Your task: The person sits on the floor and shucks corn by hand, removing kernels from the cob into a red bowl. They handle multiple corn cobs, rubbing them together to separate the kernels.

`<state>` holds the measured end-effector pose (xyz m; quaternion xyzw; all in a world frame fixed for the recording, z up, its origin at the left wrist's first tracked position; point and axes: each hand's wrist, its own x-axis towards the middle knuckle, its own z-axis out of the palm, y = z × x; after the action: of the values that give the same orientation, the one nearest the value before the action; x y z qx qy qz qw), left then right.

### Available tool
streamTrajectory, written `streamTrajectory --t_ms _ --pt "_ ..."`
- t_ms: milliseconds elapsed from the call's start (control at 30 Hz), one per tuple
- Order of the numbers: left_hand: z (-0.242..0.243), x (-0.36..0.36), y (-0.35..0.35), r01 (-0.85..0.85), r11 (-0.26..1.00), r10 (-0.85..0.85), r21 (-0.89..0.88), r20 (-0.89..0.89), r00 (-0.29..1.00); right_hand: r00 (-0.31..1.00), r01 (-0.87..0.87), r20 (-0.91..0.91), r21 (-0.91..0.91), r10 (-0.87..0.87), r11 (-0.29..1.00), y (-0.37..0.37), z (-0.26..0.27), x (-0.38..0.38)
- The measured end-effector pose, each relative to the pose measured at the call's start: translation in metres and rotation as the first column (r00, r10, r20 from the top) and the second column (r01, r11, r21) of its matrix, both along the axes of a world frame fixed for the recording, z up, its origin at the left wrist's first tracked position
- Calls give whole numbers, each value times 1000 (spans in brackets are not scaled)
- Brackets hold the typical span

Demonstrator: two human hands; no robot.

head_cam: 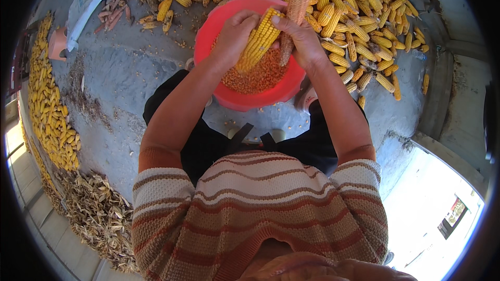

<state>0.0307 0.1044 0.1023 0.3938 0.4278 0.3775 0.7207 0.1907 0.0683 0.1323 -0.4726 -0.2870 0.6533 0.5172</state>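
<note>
Above a red plastic basin (203,43), my left hand (238,33) grips an ear of dried yellow corn (261,39) along its side. My right hand (304,41) holds a bare reddish corncob (297,6), stripped of kernels, and its thumb presses on the upper end of the yellow ear. The cob and the ear lie side by side, both tilted. Loose orange kernels (254,80) cover the bottom of the basin. Some fingers of both hands are hidden behind the corn.
A large heap of corn ears (351,4) lies beyond the basin and to its right. Bare cobs (115,11) are piled at the upper left, near a white sack (88,6) and a pink stool (58,45). More ears (50,113) and dry husks (97,214) line the left side.
</note>
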Motion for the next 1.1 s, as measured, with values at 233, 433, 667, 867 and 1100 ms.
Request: streamTrajectory --t_ms 233,433,667,867,1100 --pt "6 -3 -6 153 988 -150 -18 133 980 990 85 -116 -15 -86 996 6 7 14" --pt "9 -2 -9 163 978 -162 131 -23 987 989 106 -104 -28 -109 994 3 3 11" --pt "1 2 -9 121 962 -73 243 -197 978 993 102 -55 -12 -103 995 1 1 8" --pt "4 3 -12 84 986 -69 143 -102 992 990 114 -78 5 -114 993 1 3 8" --pt "-1 3 -6 93 995 -87 35 -142 986 991 100 -93 -14 -101 995 1 2 8"
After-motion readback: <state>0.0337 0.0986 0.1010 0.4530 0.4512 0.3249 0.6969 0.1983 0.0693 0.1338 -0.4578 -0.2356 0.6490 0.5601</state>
